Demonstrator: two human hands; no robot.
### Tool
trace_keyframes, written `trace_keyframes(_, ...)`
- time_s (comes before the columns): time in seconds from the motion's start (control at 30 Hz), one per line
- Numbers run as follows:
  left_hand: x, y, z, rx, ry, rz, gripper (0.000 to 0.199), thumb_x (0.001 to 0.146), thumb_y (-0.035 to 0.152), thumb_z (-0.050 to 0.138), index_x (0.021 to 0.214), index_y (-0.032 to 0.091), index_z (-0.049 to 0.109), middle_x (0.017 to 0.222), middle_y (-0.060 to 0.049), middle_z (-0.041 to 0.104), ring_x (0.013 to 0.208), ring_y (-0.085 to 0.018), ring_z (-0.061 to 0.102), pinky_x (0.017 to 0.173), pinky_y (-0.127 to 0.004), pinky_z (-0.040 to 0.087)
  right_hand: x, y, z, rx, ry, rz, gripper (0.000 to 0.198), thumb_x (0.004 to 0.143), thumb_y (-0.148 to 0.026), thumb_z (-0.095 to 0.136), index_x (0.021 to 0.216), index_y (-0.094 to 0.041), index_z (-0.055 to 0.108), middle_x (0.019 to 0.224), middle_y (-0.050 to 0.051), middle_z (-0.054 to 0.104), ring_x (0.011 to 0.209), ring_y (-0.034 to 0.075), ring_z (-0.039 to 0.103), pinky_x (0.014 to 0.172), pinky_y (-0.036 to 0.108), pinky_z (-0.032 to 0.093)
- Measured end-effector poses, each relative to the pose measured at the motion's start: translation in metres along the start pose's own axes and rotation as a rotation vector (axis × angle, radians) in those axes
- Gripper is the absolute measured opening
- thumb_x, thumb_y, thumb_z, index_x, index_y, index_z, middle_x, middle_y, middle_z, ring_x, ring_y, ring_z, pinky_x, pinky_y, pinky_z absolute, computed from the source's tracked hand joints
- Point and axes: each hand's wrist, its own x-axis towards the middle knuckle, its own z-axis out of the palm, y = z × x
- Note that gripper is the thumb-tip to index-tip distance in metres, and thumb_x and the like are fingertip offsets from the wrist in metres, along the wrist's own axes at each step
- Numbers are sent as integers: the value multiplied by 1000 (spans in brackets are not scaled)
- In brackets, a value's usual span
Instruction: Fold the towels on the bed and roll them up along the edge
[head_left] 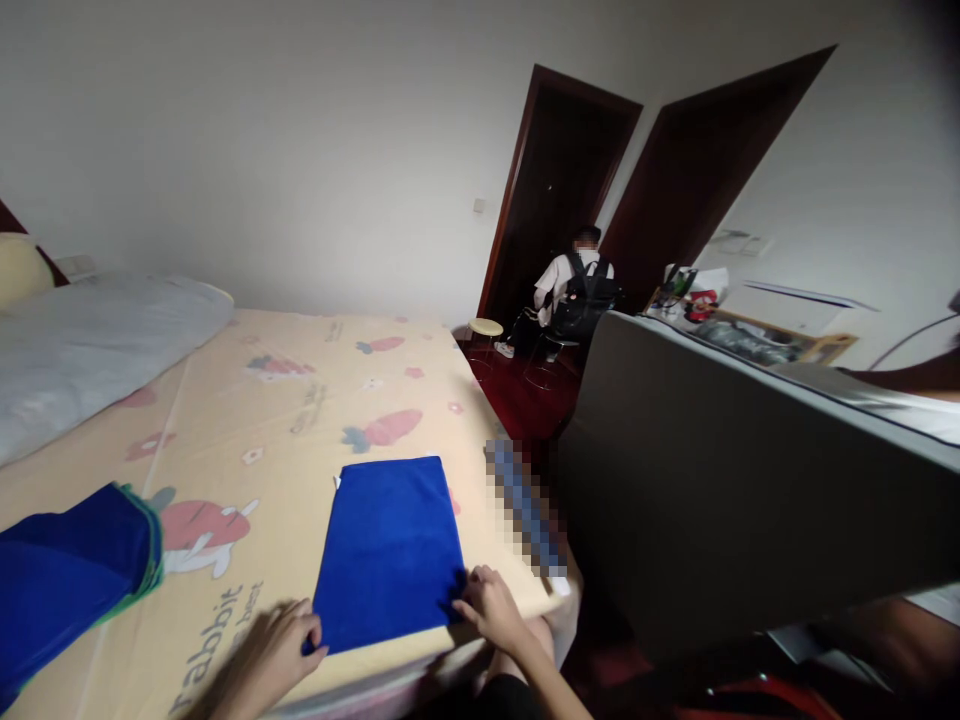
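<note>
A flat blue towel (390, 555), squared off and with a small white tag at its upper left, lies near the edge of the bed. My left hand (281, 645) is at its near left corner, fingers curled in and closed on the edge. At the near right corner, my right hand (487, 605) pinches the towel's edge between thumb and fingers. Further left lies a loose pile of blue cloth (75, 560) with green edging, partly cut off by the frame.
The bed sheet (300, 490) is pale yellow with carrot and rabbit prints. A grey quilt (105, 340) lies at the far left. Right of the bed stands a dark grey panel (720, 490) beside a cluttered desk. A person with a black backpack (589, 295) sits near the door by a stool (485, 328).
</note>
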Motion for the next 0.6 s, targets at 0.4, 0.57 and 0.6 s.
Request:
trace_keyframes(0.4, 33, 42, 89, 218, 226, 25, 59, 94, 47, 29, 149, 25, 30, 156, -5, 31, 143, -25, 32, 116, -51, 26, -5, -29, 90, -182, -127, -147, 58, 99, -43, 43, 152, -30, 26, 154, 4, 30, 140, 28, 33, 114, 51, 32)
trace_keyframes(0.57, 7, 33, 80, 268, 177, -111, 59, 91, 41, 33, 149, 28, 29, 157, -3, 26, 146, -26, 26, 118, -57, 14, -24, 5, 64, -243, -96, -65, 61, 99, -40, 42, 154, -31, 15, 154, 5, 27, 140, 31, 32, 112, 56, 33)
trace_keyframes(0.6, 9, 38, 79, 277, 187, -139, 59, 90, 37, 34, 148, 27, 30, 157, -4, 26, 146, -27, 26, 118, -59, 12, -23, 2, 66, -250, -78, -62, 62, 98, -38, 42, 154, -30, 16, 154, 6, 27, 140, 31, 31, 112, 57, 34)
